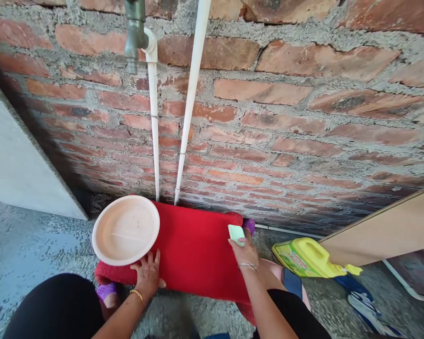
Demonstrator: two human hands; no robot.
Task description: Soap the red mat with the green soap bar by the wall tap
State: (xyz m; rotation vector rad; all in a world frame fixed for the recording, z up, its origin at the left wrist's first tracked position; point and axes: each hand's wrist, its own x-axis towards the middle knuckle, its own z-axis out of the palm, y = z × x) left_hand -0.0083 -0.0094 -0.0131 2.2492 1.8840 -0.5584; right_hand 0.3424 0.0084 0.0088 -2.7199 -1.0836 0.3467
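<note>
My left hand (148,275) lies with fingers spread on the near edge of a red cloth (198,245), close beside the basin's rim. The cloth is stretched flat over a low surface, and its rougher edges hang over the sides. On its left end rests a pale pink round basin (127,230) with a few dark specks inside. At the cloth's right end, my right hand (245,254) grips a light green rectangular block (236,234) that looks like a bar of soap. My fingers hide its near end.
Behind stands a brick wall (254,155) with two white pipes (187,117) and a tap (131,47). A yellow jug (304,256) lies on the floor to the right, near a leaning board (381,230) and slippers (363,306). A white panel (24,150) leans at left.
</note>
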